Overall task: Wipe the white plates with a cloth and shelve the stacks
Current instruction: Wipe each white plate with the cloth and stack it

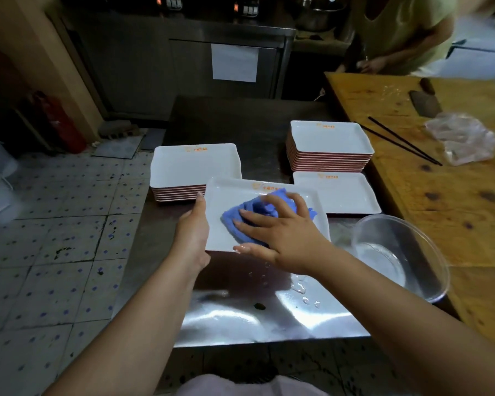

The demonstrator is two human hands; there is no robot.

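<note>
Left hand (193, 224) gripped the plate's (226, 201) left edge; right hand (280, 227) pressed a blue cloth (257, 208) flat w/ spread fingers on it, just in front of the left stack (183, 178) on the wet tabletop (240, 315). Risk: plate could slip, held one-sided over a wet surface. Orange logo on rim, too small to read.

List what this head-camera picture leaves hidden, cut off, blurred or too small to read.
- Plate centre: head view, hidden under blue cloth and right hand.
- Left hand fingers: hidden under the plate's edge.
- Orange logos on the stacks: too small.
- Second person: blurred, cut off by the top edge.
</note>
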